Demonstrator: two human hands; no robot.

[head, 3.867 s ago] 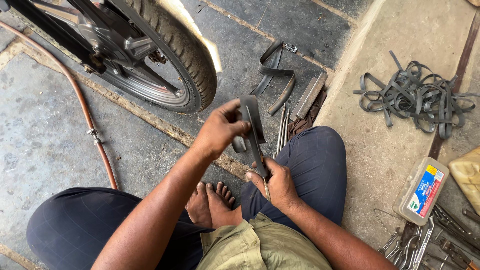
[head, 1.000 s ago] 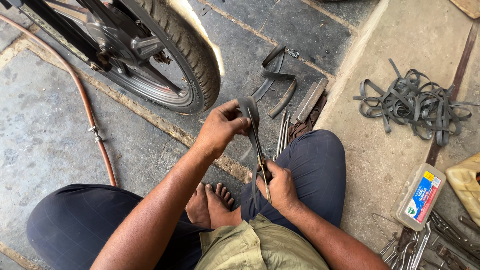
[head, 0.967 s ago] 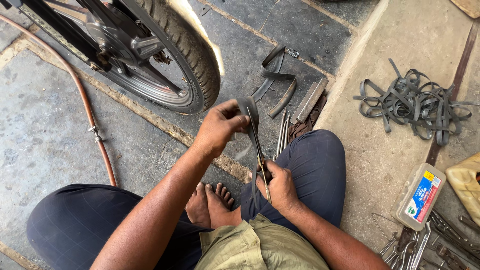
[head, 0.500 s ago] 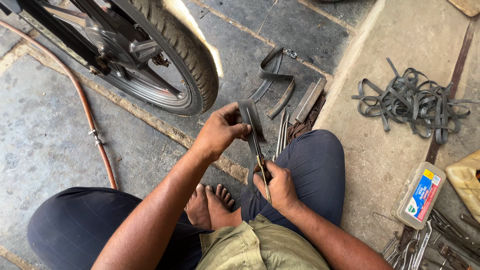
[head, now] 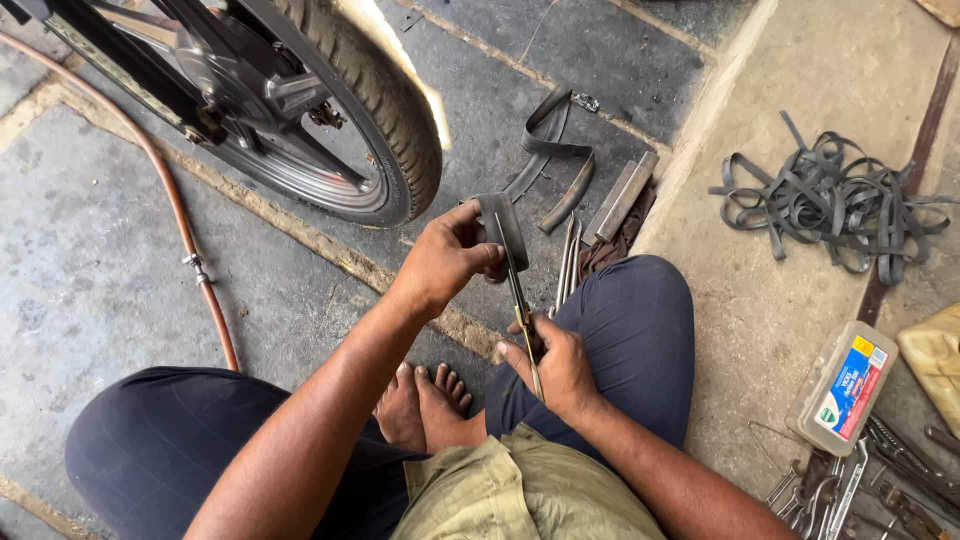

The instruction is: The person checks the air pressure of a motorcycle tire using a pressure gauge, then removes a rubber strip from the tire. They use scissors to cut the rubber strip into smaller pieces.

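While the left hand (head: pixel 445 262) pinches the dark rubber strip (head: pixel 503 228) above the knees, the right hand (head: pixel 555 360) grips the scissors (head: pixel 522 310), blades up along it; pulling the strip taut should keep the cut straight

The person is wearing dark navy trousers (head: pixel 190 440) with a faint check and an olive-green cloth shirt (head: pixel 520 495); both forearms and feet (head: pixel 420 410) are showing bare.

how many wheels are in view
1: a motorcycle wheel at top left, standing on the stone floor just beyond the left hand. Any other wheel lies outside the frame.
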